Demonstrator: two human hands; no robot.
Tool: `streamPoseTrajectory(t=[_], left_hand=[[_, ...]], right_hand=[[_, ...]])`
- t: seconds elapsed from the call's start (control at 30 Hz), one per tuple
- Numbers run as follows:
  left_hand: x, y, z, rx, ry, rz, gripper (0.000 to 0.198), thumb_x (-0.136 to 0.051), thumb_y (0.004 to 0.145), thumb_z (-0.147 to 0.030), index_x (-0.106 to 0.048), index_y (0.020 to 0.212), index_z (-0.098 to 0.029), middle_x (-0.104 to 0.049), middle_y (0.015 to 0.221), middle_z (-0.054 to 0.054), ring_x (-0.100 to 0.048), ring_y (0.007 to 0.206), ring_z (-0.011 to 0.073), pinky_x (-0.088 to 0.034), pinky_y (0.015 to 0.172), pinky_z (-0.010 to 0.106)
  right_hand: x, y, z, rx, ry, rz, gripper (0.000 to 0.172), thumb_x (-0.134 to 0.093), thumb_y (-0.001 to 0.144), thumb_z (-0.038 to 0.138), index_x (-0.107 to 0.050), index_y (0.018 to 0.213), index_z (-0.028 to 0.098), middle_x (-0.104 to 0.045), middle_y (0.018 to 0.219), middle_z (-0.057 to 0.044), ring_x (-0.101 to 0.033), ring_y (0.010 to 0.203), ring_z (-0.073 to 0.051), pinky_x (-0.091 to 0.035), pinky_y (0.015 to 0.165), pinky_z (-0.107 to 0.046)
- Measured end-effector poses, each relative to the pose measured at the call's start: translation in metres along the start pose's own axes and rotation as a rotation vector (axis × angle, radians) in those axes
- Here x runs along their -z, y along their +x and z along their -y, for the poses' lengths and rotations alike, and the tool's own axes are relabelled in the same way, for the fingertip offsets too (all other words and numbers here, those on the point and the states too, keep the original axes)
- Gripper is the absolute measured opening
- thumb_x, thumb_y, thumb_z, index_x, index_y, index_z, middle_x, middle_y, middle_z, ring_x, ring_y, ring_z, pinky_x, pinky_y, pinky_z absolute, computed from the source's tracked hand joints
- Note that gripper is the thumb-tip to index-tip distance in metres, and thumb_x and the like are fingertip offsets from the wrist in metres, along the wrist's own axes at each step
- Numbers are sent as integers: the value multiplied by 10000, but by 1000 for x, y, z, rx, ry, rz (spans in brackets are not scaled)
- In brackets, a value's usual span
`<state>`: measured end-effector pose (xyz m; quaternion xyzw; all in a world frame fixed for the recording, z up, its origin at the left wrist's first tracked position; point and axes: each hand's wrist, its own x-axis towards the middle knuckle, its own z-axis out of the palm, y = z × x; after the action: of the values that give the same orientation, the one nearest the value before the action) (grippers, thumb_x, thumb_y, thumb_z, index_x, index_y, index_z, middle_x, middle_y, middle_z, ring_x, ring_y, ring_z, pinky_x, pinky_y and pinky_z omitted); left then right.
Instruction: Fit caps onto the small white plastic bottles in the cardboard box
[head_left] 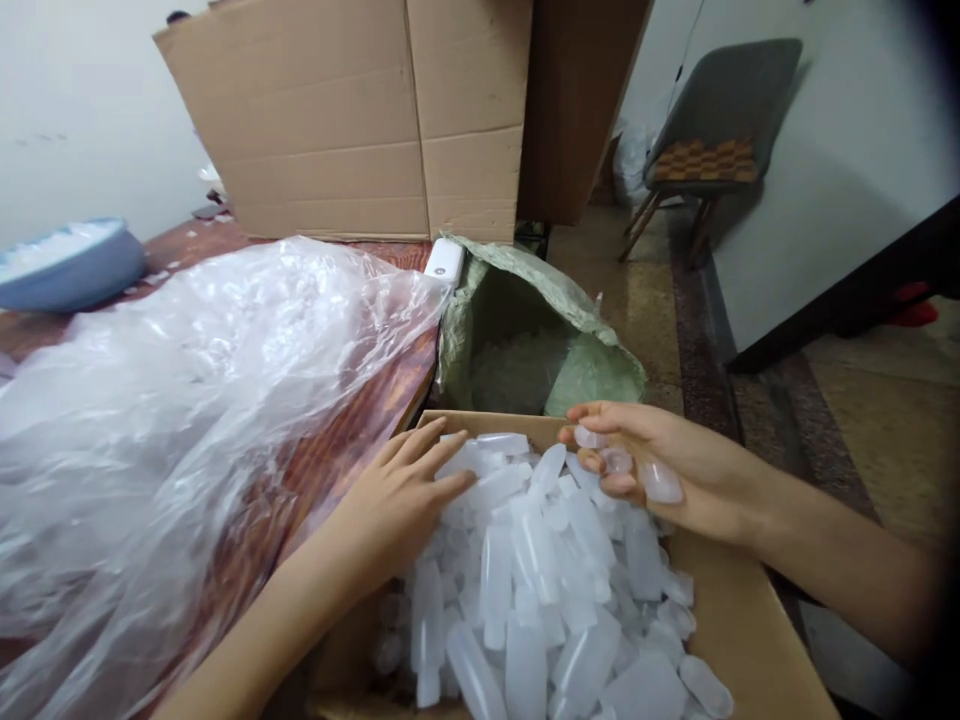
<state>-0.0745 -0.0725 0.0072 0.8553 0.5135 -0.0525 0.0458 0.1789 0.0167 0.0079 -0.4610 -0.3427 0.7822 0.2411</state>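
A cardboard box in front of me holds a heap of translucent white plastic pieces, many long and flat with rounded ends. My left hand rests at the heap's far left edge, palm down, with its fingers stretched out over the pieces. It grips nothing that I can see. Above the heap's right side, my right hand is turned partly palm up. Its curled fingers and palm hold several small clear plastic pieces. Just beyond the box, a green woven sack gapes toward me, with pale pieces dimly visible inside.
Crumpled clear plastic sheeting covers much of the reddish wooden table. A blue basin with white contents stands at far left. A white device lies by the sack. Behind are a large carton and a grey chair.
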Motion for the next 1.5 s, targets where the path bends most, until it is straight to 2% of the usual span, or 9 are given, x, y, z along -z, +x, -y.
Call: streamPoseTrajectory(t=[0.13, 0.33, 0.53, 0.77, 0.97, 1.13, 1.23, 1.37, 1.5], left_hand=[[-7, 3, -4, 7, 5, -5, 307, -486, 892, -91, -640, 1130, -208, -542, 1389, 109, -368, 1395, 312, -372, 1113, 505], [-2, 2, 2, 1, -10, -30, 238, -494, 917, -135, -606, 1125, -167, -584, 1301, 141, -477, 1303, 291, -409, 1075, 489], [21, -8, -28, -41, -340, -115, 210, -421, 987, -307, -534, 1096, -167, -634, 1053, 89, -606, 959, 241, -511, 818, 396], [41, -19, -53, -104, -564, -103, 222, -360, 1000, -295, -550, 997, -181, -579, 861, 22, -567, 759, 172, -433, 654, 276], [42, -19, -52, 3, -926, -78, 397, -296, 1019, -357, -562, 796, -164, -550, 700, -11, -533, 653, 110, -389, 623, 219], [35, -17, -57, 189, -1184, 32, 512, -272, 1006, -466, -463, 635, -171, -457, 522, -44, -451, 492, 77, -335, 502, 196], [32, -16, -59, 160, -1036, -40, 470, -343, 991, -426, -374, 595, -175, -341, 501, -61, -347, 470, 64, -254, 474, 212], [32, -15, -61, 127, -981, -57, 452, -349, 992, -382, -344, 591, -173, -307, 503, -62, -324, 464, 59, -236, 477, 221], [33, -15, -61, 153, -985, -118, 453, -354, 990, -385, -359, 592, -170, -340, 504, -59, -348, 466, 56, -246, 483, 213]], right_hand=[[-8, -21, -21, -103, 169, 10, 83, -630, 832, 143, -563, 881, 148, -637, 925, -70, -501, 547, -40, -368, 392, -103], [-9, -34, -36, 16, -319, 119, 356, -571, 887, 544, -552, 973, 199, -565, 648, 42, -332, 360, -28, -245, 330, -151], [-19, -41, -46, 511, -1063, -19, 128, -715, 779, 257, -618, 849, 213, -586, 720, 29, -543, 668, -131, -411, 599, -247], [-26, -64, -41, 909, -1173, 46, 181, -704, 856, 312, -591, 959, 216, -599, 720, 54, -579, 637, -108, -438, 587, -230], [-23, -78, -51, 1311, -1343, 81, 345, -540, 954, 157, -484, 1294, 144, -672, 1134, -51, -629, 1046, -135, -480, 856, -240], [-29, -77, -52, 1322, -1339, 71, 263, -501, 979, 197, -523, 1234, 140, -690, 1085, -55, -660, 968, -139, -496, 791, -246], [-31, -72, -45, 1045, -1201, 144, 289, -400, 1025, 397, -599, 989, 189, -676, 756, 16, -639, 632, -110, -454, 546, -239], [-31, -72, -40, 754, -1087, 209, 353, -435, 984, 515, -638, 923, 233, -633, 657, 47, -589, 546, -96, -418, 480, -211], [-31, -76, -43, 885, -1207, 120, 187, -502, 975, 371, -587, 1074, 237, -695, 770, 43, -659, 626, -111, -492, 521, -200]])
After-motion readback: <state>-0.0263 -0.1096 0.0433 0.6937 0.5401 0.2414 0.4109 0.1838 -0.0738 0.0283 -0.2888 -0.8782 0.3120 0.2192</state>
